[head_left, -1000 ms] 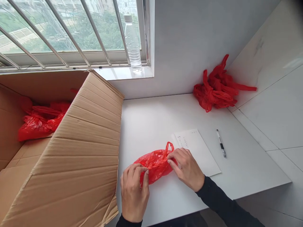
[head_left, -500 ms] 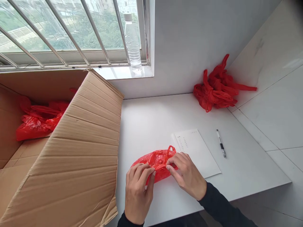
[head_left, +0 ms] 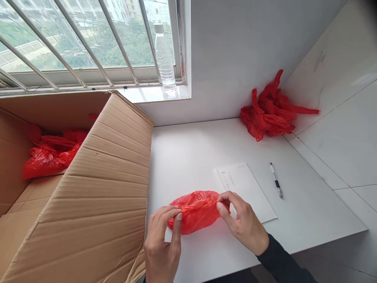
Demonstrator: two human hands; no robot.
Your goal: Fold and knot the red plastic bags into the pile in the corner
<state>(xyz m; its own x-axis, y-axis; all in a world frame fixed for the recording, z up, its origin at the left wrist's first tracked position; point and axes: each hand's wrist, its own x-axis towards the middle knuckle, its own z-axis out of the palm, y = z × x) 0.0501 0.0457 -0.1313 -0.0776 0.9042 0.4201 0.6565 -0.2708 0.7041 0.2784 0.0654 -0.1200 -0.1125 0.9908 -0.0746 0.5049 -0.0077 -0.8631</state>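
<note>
A thin red plastic bag (head_left: 197,214) is stretched sideways just above the white tabletop (head_left: 182,157), between my two hands. My left hand (head_left: 165,239) pinches its left end with thumb and fingers. At the bag's right end, the thumb and fingertips of my right hand (head_left: 243,220) are closed on the plastic. Creases run along the bag's upper edge. Whether anything lies inside it I cannot tell. Beyond my right hand lies a white sheet of paper (head_left: 250,192) with some writing at its upper left.
A cardboard box (head_left: 97,184), flap folded out, stands at left with red bags (head_left: 47,159) inside. More red bags (head_left: 269,112) are heaped in the back right corner. A pen (head_left: 276,181) lies right of the paper. A clear bottle (head_left: 165,61) stands on the windowsill.
My hands have moved apart, the left one leftward and the right one slightly right. Between them the bag has been drawn out longer, and its handle loop no longer shows.
</note>
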